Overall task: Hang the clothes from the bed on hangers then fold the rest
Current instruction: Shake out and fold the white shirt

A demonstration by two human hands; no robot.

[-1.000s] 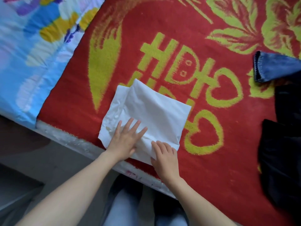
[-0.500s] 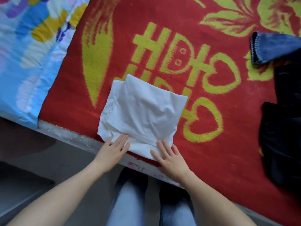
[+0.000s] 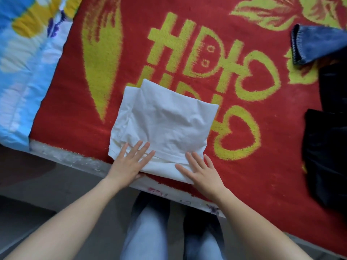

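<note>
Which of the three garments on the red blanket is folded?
The white garment, a neat rectangle under the left hand and right hand; the denim piece and black garment lie loose at the right.

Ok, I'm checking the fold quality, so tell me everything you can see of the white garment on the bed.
The white garment is thin, cotton-looking cloth, folded into a rough, slightly wrinkled rectangle with an under layer sticking out along its left side. It lies flat on the red blanket near the bed's near edge. The left hand and right hand rest flat on its near edge, fingers straight.
</note>
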